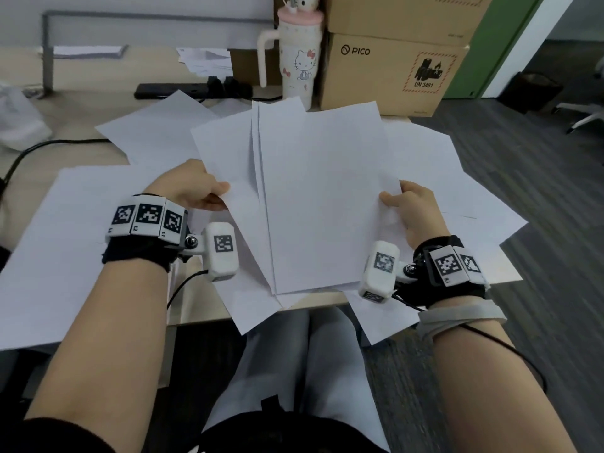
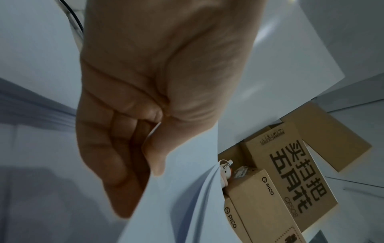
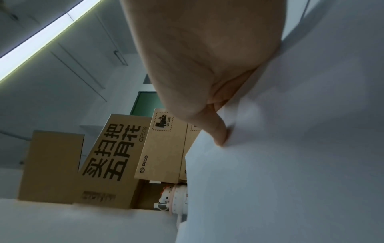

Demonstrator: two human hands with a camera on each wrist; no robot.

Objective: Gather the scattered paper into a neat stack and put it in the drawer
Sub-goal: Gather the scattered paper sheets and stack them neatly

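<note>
A: Paper (image 1: 320,197) — where is it?
B: A fanned bundle is lifted over the near desk (image 1: 29,178) edge. The left hand (image 1: 192,188) pinches its left edge, thumb on top; the right hand (image 1: 408,207) pinches its right edge.
A: And farther off?
B: Loose sheets (image 1: 147,132) lie spread beneath. Beyond stand a mug (image 1: 299,57) and boxes (image 1: 389,70), far right.

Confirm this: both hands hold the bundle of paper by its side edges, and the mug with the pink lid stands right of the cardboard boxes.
Not quite. The mug stands left of the cardboard boxes, as the head view shows. Both the left hand and right hand do hold the paper by its side edges.
</note>
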